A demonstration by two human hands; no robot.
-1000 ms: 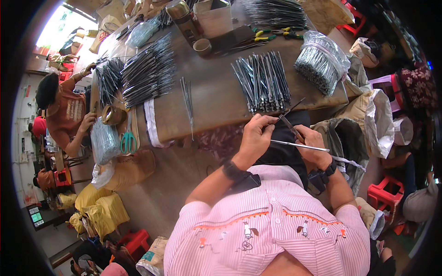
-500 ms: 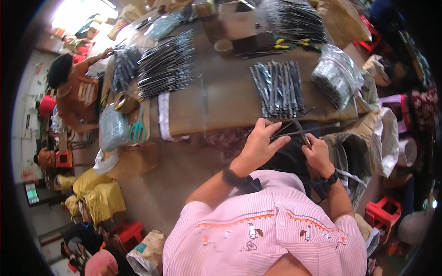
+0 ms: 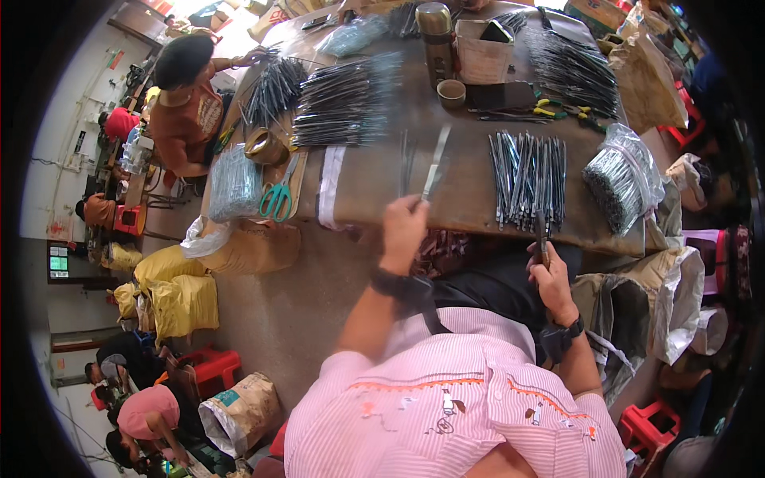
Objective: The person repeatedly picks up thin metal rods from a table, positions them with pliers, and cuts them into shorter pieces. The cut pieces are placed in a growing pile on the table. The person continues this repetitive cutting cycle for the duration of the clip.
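Observation:
Over the near edge of the table, my left hand (image 3: 405, 231) pinches one end of a thin silvery strip (image 3: 435, 163). The strip points away from me, slightly blurred, above the brown tabletop (image 3: 374, 179). My right hand (image 3: 551, 280) is closed around the grip of a narrow hand tool (image 3: 542, 231) with a dark upper end; its exact kind is unclear. That dark end lies at the near ends of a row of silvery strips (image 3: 530, 175). Left of these, a larger pile of dark thin strips (image 3: 343, 99) covers part of the table.
Wrapped strips (image 3: 625, 179) lie at the table's right corner. Teal-handled scissors (image 3: 276, 202) and a tape roll (image 3: 266, 146) are at the left. A cup (image 3: 451, 94) and thermos (image 3: 436, 44) stand farther back. A person (image 3: 183, 111) works on the left; open sacks (image 3: 669, 299) stand at right.
My hands have moved apart. The left has gone leftward with a strip; the right holds the tool more upright near the row. The view has shifted.

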